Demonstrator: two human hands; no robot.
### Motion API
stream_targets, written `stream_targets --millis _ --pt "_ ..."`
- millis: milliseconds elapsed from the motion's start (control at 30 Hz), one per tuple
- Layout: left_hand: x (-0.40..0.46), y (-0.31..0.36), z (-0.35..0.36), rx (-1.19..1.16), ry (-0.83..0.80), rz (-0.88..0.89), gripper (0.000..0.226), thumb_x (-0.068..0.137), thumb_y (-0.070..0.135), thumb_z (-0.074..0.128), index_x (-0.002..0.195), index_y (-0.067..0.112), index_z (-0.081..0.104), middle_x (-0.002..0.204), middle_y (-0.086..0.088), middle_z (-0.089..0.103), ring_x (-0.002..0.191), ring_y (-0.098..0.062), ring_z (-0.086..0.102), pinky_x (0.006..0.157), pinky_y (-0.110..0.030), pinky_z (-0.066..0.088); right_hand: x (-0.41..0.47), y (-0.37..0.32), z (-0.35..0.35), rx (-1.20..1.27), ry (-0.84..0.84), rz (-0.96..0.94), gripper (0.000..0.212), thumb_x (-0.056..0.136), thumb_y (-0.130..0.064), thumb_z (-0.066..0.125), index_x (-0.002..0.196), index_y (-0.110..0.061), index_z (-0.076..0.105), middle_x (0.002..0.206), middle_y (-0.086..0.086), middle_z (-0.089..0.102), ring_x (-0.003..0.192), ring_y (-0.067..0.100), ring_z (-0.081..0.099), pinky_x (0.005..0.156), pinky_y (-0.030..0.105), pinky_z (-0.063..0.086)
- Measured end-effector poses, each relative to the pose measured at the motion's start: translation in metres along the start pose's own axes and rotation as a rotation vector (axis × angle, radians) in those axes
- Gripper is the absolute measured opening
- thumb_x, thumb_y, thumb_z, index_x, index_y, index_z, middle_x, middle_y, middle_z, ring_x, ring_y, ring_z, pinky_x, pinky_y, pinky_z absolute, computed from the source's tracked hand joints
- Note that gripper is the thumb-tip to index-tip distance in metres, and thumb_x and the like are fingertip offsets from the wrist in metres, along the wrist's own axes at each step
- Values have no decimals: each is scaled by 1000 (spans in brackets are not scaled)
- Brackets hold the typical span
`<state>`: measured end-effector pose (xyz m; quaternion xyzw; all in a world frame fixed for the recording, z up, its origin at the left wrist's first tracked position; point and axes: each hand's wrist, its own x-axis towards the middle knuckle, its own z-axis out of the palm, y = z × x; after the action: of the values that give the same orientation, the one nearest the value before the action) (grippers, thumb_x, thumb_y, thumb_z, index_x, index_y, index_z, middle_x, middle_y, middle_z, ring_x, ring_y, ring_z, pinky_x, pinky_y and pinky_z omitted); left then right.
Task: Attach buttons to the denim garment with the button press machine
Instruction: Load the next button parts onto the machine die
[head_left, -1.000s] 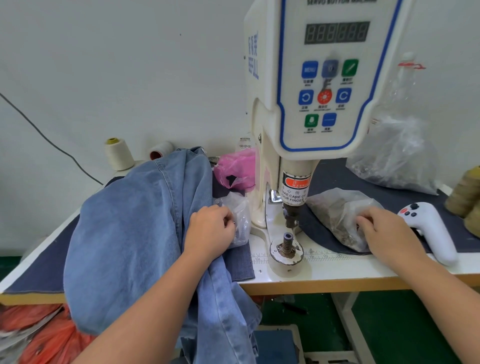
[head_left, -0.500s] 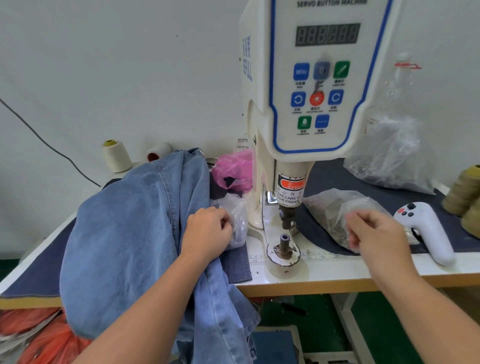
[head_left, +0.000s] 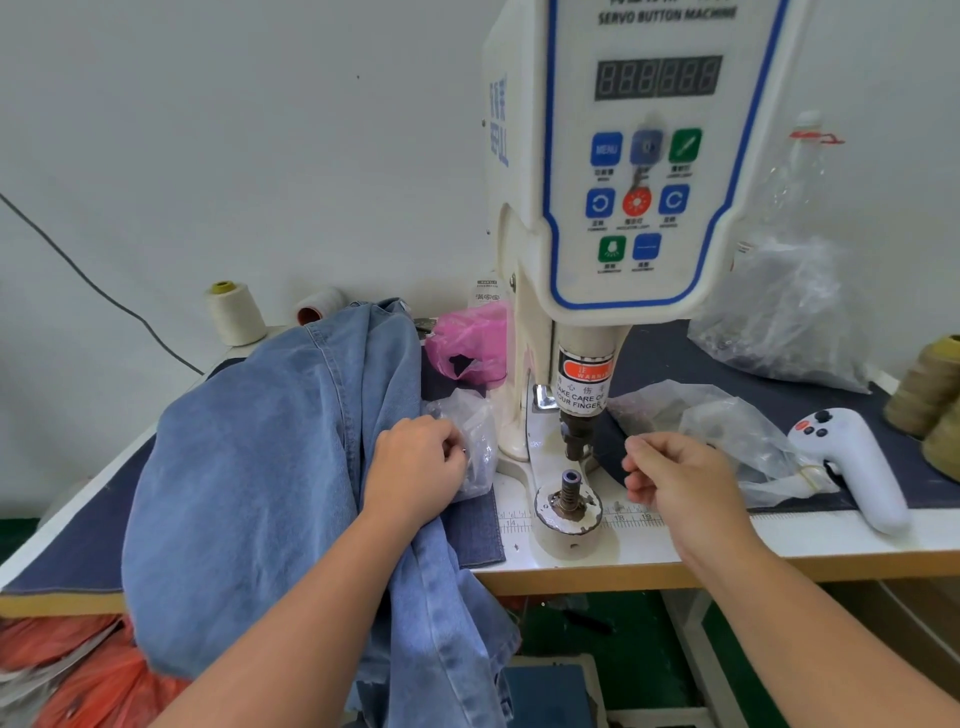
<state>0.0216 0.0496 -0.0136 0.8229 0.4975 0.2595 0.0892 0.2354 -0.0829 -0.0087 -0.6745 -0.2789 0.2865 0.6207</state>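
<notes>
The denim garment (head_left: 270, 467) is draped at centre left, under the curled left hand (head_left: 415, 470). The right hand (head_left: 675, 478) is held pinched just right of the press die (head_left: 569, 488). What is pinched cannot be made out.

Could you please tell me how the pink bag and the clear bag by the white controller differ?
The pink bag is opaque and sits left of the machine, behind the denim; the clear bag is see-through and lies right of it, beside the controller. The pink bag looks smaller. Both are crumpled plastic on the table.

White wall (head_left: 234, 130), green floor (head_left: 597, 639), worktable (head_left: 779, 564)
</notes>
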Motion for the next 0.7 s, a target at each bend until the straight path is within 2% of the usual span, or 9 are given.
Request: stream_targets --millis 100,300,500,700 --pt "1 0 1 -3 1 0 15 89 22 55 89 20 70 87 4 64 90 -23 54 87 -40 40 -4 1 3 67 -50 41 17 93 -15 65 77 -16 71 60 -1 64 53 11 55 58 31 51" --pt "0 -1 1 7 8 9 15 89 22 55 88 18 70 85 3 63 88 -24 55 85 -39 41 -22 -13 17 351 -136 206 17 91 -13 68 74 -10 69 57 1 61 45 8 51 43 23 47" --pt "0 -1 0 7 12 15 16 90 21 55 89 17 70 86 3 64 89 -23 55 85 -39 41 -34 -21 18 350 -230 284 14 93 -12 64 80 -6 65 59 3 59 42 9 44 35 21 35" --pt "0 0 0 16 14 15 16 89 21 55 89 16 70 87 3 64 89 -23 56 84 -38 41 -39 -23 24 380 -245 339 21 96 -8 59 75 -5 60 61 5 53 37 7 33 32 17 25"
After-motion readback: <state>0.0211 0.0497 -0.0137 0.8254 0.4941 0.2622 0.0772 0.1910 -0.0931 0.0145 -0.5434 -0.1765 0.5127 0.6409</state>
